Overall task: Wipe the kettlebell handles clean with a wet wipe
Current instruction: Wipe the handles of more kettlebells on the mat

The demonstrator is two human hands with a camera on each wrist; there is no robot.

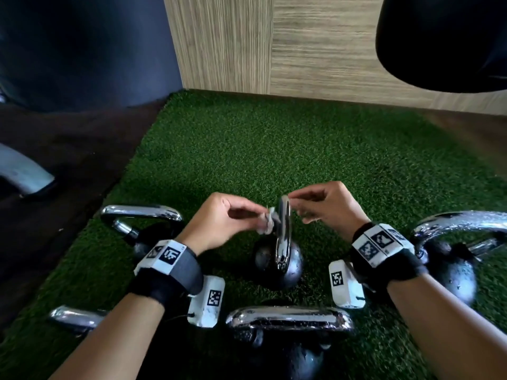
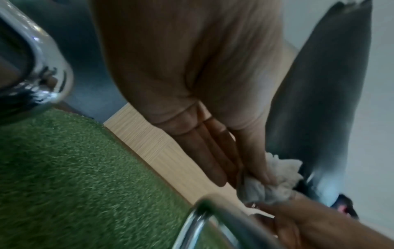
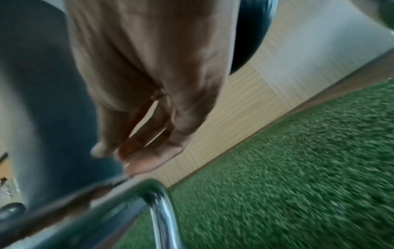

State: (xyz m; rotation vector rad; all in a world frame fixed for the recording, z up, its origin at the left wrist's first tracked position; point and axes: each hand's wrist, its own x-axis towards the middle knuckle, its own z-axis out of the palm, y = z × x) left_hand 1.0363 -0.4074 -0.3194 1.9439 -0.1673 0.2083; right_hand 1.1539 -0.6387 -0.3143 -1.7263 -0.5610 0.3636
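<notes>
A small black kettlebell (image 1: 278, 266) stands on the turf, its chrome handle (image 1: 284, 231) seen edge-on. My left hand (image 1: 255, 212) pinches a crumpled white wet wipe (image 1: 267, 220) against the left side of the handle near its top. The left wrist view shows the wipe (image 2: 275, 182) bunched between the thumb and fingers of that hand (image 2: 245, 178), above the handle (image 2: 198, 219). My right hand (image 1: 297, 211) is on the opposite side, fingertips touching the top of the handle. In the blurred right wrist view its fingers (image 3: 136, 161) lie fairly straight over the handle (image 3: 157, 198) and hold nothing I can see.
Other chrome-handled kettlebells stand close by: back left (image 1: 142, 215), right (image 1: 452, 256), directly in front of me (image 1: 288, 322), and a handle at front left (image 1: 76, 316). Green turf (image 1: 274, 149) stretches to a wood-panelled wall (image 1: 274, 42). A black rounded object (image 1: 444, 39) hangs upper right.
</notes>
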